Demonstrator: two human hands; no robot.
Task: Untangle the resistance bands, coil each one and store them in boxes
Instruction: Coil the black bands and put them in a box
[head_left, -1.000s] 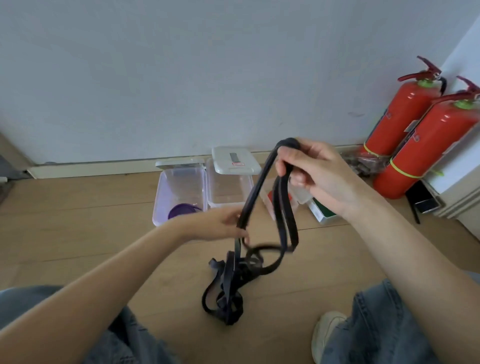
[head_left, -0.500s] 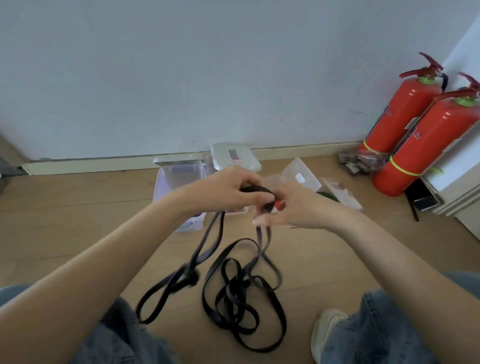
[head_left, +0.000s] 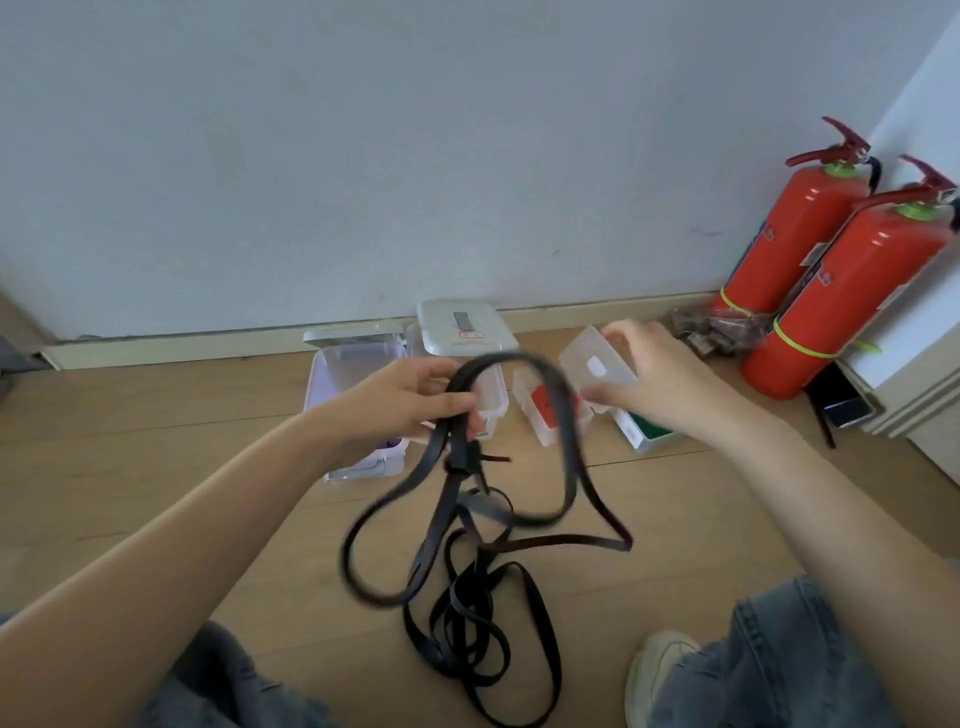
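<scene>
At twelve o'clock of the floor tangle, the left hand (head_left: 410, 400) grips the black flat rubber resistance band (head_left: 470, 525). The right hand (head_left: 657, 384) has let go — fingers loosely spread, empty — so the loops hang freer than a moment ago, untangling under way.

Wooden floor (head_left: 156, 467), black band loops (head_left: 467, 649), clear boxes (head_left: 358, 374) by wall, two red extinguishers (head_left: 810, 291)

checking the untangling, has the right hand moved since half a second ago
Yes. The right hand has moved right, away from the left hand, toward the fire extinguishers, letting go of the black band.
</scene>
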